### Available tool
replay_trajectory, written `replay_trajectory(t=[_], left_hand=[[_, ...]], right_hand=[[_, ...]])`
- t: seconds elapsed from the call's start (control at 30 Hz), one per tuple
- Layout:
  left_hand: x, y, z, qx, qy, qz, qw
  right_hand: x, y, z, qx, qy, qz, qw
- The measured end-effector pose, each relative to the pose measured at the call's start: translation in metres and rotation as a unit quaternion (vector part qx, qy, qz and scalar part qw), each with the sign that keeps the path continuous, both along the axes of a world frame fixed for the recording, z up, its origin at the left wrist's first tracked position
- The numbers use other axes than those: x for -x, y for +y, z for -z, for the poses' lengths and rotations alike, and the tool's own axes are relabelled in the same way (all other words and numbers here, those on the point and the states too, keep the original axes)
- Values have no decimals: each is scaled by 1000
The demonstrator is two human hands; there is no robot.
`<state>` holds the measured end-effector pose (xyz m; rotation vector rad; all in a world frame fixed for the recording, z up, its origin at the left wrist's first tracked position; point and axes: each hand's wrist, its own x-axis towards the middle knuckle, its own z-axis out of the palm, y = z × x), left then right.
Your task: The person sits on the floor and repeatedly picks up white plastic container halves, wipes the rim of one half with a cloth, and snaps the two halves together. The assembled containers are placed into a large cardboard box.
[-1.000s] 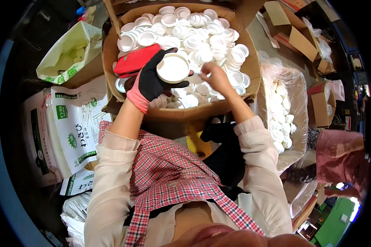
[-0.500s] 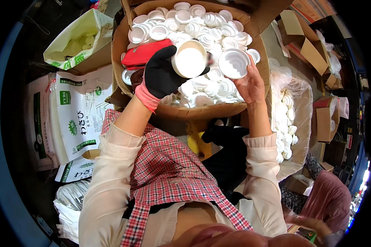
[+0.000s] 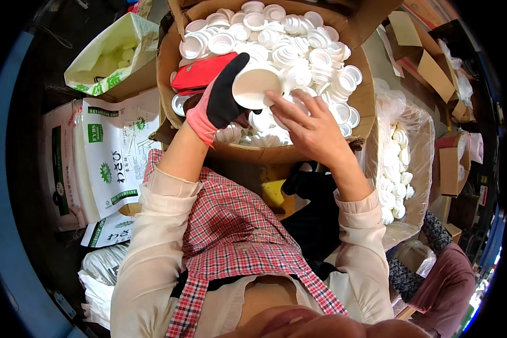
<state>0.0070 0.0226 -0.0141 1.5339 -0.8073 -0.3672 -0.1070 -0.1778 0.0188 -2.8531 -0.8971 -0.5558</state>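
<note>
My left hand [image 3: 224,101] wears a black glove with a pink cuff and is closed on a round white lid [image 3: 254,89]. The lid's flat cream face is turned up toward me. Bare and with its fingers stretched and apart, my right hand [image 3: 315,127] reaches in from the right. Its fingertips rest on the lid's right edge; the thumb is hidden. Both hands are over a large cardboard box [image 3: 253,153] full of loose white plastic lids [image 3: 284,56]. A red pouch [image 3: 203,73] lies on the pile beside the gloved hand.
Right of the box stands a clear plastic-lined carton [image 3: 419,169] holding stacked white lids. On the left are a white bag [image 3: 115,53] with pale pieces in it and printed white sacks [image 3: 118,152]. Open cartons [image 3: 417,45] stand far right. Another person's sleeve [image 3: 448,287] shows at lower right.
The second white lid is no longer seen in my right hand. That hand has moved left onto the lid in my left hand. The held lid has tilted, its face now more oval.
</note>
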Motion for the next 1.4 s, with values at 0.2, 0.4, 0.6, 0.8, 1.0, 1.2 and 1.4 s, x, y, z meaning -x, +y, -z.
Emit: replay_trajectory(t=[0.2, 0.4, 0.6, 0.8, 1.0, 1.2, 1.4], left_hand=[[-8, -10, 3, 128, 366, 75, 919], [9, -26, 15, 326, 438, 143, 826], [12, -33, -14, 399, 456, 114, 788], [-4, -15, -15, 412, 487, 230, 735], [3, -23, -13, 367, 519, 257, 728], [16, -27, -2, 207, 244, 209, 924], [28, -38, -4, 310, 445, 198, 816]], right_hand=[[6, 4, -1, -79, 82, -28, 993], [9, 11, -14, -359, 193, -28, 913], [5, 3, -3, -747, 328, -54, 576], [2, -22, 6, -809, 278, -59, 515], [0, -21, 3, -782, 174, -49, 597], [5, -2, -20, -553, -15, -32, 833], [6, 12, -16, -336, -34, 57, 939]])
